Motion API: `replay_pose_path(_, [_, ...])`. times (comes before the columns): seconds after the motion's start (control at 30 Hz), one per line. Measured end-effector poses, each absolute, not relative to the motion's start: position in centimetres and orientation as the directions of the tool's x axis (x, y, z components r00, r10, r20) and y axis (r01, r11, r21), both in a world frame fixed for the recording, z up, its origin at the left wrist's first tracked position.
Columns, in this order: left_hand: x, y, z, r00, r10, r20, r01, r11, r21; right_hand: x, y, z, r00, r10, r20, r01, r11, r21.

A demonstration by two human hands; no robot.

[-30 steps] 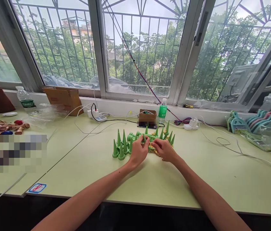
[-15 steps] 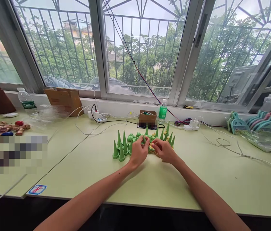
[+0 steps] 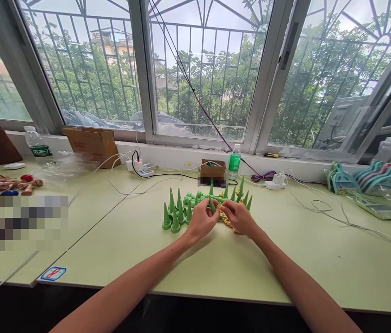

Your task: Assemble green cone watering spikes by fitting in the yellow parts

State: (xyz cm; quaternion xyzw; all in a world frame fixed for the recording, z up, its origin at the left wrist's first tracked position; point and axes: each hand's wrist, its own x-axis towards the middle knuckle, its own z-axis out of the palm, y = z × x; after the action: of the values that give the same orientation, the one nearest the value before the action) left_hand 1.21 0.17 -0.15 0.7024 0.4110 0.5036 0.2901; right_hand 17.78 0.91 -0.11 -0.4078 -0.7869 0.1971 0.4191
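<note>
Now left hand (image 3: 202,221), pinching green cone (image 3: 212,206), sits closer to right hand (image 3: 239,216) (its grip unclear); looks like two-handed work.

One head-worn view, forward and down over both hands (image 3: 202,221) (image 3: 241,216)

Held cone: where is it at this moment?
In the head view, the cone is just right of centre, in the left hand, with the right hand close beside it.
</note>
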Motion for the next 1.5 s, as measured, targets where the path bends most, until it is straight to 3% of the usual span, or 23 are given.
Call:
replay_pose_path(0.97, [1.31, -0.05, -0.16, 0.183, 0.871, 0.456, 0.252, -0.49, 0.835, 17.85, 1.31, -0.45, -0.312, 0.789, 0.529, 0.561, 0.602, -0.568])
replay_pose_path(1.5, [1.26, 0.12, -0.6, 0.221, 0.772, 0.597, 0.339, -0.634, 0.695, 17.64, 1.02, -0.23, -0.301, 0.773, 0.558, 0.574, 0.614, -0.541])
